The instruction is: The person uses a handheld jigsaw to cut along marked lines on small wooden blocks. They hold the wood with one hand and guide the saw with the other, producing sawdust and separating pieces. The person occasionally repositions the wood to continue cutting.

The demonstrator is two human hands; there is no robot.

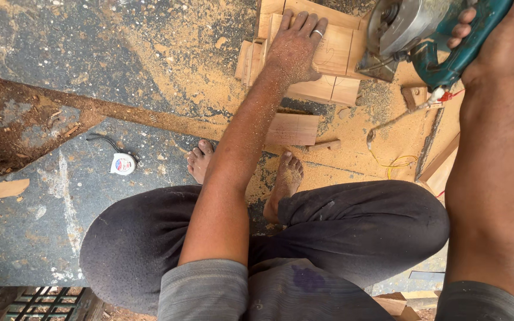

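Wooden flat pale board point(328, 56) stiff, light; left hand point(295, 47) presses open-palmed; right hand point(495, 35) grips heavy teal circular saw point(429, 35) by handle.

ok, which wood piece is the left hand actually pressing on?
The left hand lies flat on the top board of the stack beside the saw. The separate block nearer the feet lies untouched in sawdust.

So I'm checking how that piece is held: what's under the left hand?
The left hand lies flat on a pale wooden board with pencil lines, stacked on more boards amid sawdust. The wood beneath the palm is covered.
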